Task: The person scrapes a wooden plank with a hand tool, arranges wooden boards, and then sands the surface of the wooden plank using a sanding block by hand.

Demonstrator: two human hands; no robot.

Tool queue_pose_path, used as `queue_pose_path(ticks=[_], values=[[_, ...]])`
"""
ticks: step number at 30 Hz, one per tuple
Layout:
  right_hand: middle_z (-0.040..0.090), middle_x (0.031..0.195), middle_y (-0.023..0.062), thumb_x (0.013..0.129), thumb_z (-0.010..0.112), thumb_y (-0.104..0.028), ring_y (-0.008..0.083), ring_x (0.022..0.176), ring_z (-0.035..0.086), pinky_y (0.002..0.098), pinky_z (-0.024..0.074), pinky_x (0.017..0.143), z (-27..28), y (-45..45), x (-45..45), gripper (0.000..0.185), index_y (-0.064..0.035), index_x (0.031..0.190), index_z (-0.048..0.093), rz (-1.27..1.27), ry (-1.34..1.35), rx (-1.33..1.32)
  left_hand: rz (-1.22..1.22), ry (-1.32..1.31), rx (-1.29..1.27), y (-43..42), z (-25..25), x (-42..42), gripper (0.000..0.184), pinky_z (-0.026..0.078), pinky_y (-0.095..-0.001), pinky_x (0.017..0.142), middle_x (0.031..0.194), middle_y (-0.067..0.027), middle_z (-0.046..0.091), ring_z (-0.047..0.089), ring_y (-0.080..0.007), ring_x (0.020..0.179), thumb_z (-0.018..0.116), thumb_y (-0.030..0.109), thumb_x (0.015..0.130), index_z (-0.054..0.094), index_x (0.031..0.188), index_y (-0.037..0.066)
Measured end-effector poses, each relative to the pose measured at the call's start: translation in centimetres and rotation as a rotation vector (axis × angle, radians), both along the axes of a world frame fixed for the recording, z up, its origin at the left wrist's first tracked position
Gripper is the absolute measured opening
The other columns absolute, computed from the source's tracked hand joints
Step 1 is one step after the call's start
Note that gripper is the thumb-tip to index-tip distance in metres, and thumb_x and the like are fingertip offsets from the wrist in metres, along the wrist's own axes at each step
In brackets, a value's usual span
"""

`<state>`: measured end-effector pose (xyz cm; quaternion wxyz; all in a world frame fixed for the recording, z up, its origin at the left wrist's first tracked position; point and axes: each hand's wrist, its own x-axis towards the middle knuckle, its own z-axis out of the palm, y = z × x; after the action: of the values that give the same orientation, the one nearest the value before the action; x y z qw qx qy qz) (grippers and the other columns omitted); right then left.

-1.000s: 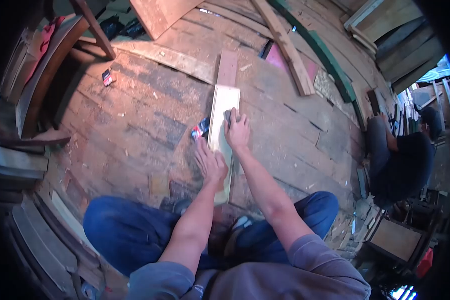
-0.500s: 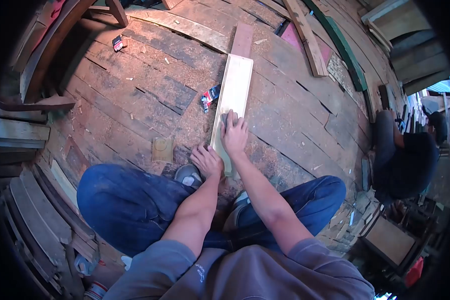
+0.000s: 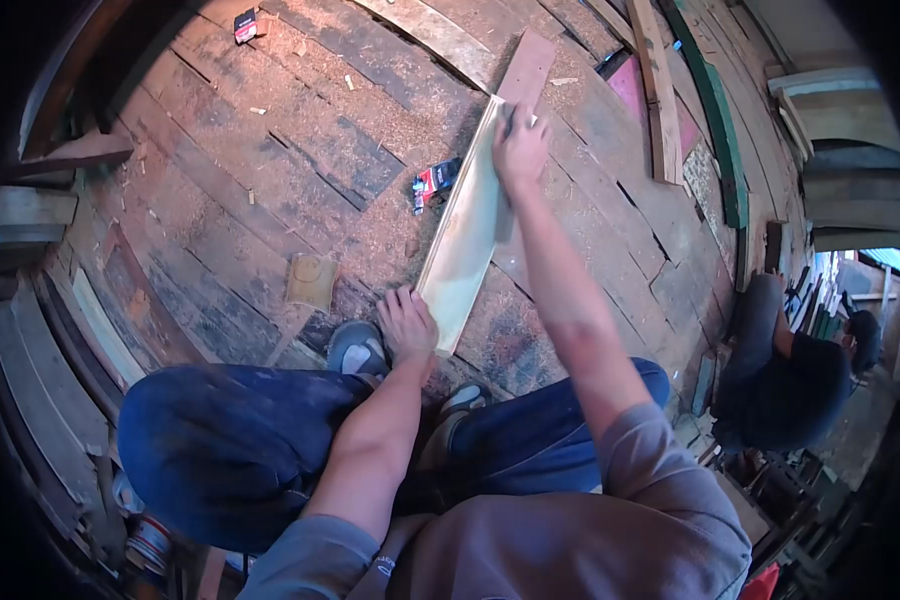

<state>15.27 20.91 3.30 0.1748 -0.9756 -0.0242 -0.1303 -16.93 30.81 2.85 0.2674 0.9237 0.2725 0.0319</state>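
A long pale wooden board with a moulded edge lies slantwise on the floor in front of me. My left hand holds its near left edge, fingers curled against the side. At the far end, my right hand presses a small dark grey piece, which looks like folded sandpaper, onto the board. The fingers partly cover that piece. Beyond the board's far end extends a reddish plank, partly beneath it.
A red and black packet lies just left of the board, and a brown square sheet farther left. Shavings litter the plank floor. Long timbers lie at upper right. Another person crouches at the right.
My right hand has slid away from me along the board to its far end, with the grey piece under it. My left hand stays at the near edge. The view has shifted.
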Motion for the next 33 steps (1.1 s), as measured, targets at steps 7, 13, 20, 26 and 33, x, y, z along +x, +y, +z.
queue_pose_path(ticks=[7,13,20,26,33], values=[[0.054,0.102,0.0262,0.094,0.062,-0.033,0.0432,0.097,0.055,0.0515,0.0465,0.088,1.5,4.0,-20.3,0.058,-0.0082,0.145,0.05,0.004,0.181,-0.079,-0.008,-0.01,-0.004,0.1,-0.5,-0.3,0.024,0.042,-0.0506,0.085,0.101,-0.0201,0.055,0.051,-0.0412,0.094,0.043,0.02,0.099,0.06,0.106,0.004],[0.056,0.119,0.0306,0.096,0.056,-0.038,0.0438,0.106,0.057,0.0546,0.041,0.096,-0.7,2.7,-7.5,0.056,-0.0074,0.142,0.051,0.024,-0.016,-0.144,0.002,-0.068,-0.008,0.3,-0.4,-0.4,0.022,0.042,-0.0502,0.082,0.098,-0.0187,0.055,0.051,-0.0397,0.09,0.043,0.019,0.099,0.059,0.102,0.005],[0.056,0.117,0.0314,0.097,0.056,-0.036,0.0458,0.102,0.059,0.0527,0.0449,0.092,0.2,2.5,-0.3,0.045,-0.0073,0.131,0.056,0.04,-0.143,-0.054,-0.001,-0.058,-0.02,0.3,-0.3,-0.5,0.022,0.042,-0.0502,0.082,0.097,-0.0175,0.055,0.051,-0.0394,0.09,0.043,0.02,0.1,0.059,0.101,0.005],[0.06,0.097,0.0259,0.094,0.061,-0.03,0.0386,0.078,0.06,0.0503,0.0498,0.078,1.5,1.3,-18.1,0.054,-0.0064,0.142,0.051,0.468,-0.016,-0.143,-0.008,-0.044,-0.017,0.1,-0.3,-0.4,0.022,0.041,-0.0506,0.082,0.097,-0.0179,0.055,0.051,-0.0399,0.09,0.043,0.02,0.1,0.059,0.101,0.005],[0.059,0.111,0.0283,0.095,0.058,-0.034,0.0431,0.1,0.061,0.0528,0.0482,0.086,0.7,0.9,1.4,0.043,-0.012,0.132,0.056,0.207,-0.129,-0.188,-0.001,-0.043,-0.029,-0.2,-0.4,-0.9,0.023,0.041,-0.051,0.083,0.096,-0.0183,0.054,0.051,-0.0404,0.09,0.042,0.021,0.1,0.058,0.1,0.004]])
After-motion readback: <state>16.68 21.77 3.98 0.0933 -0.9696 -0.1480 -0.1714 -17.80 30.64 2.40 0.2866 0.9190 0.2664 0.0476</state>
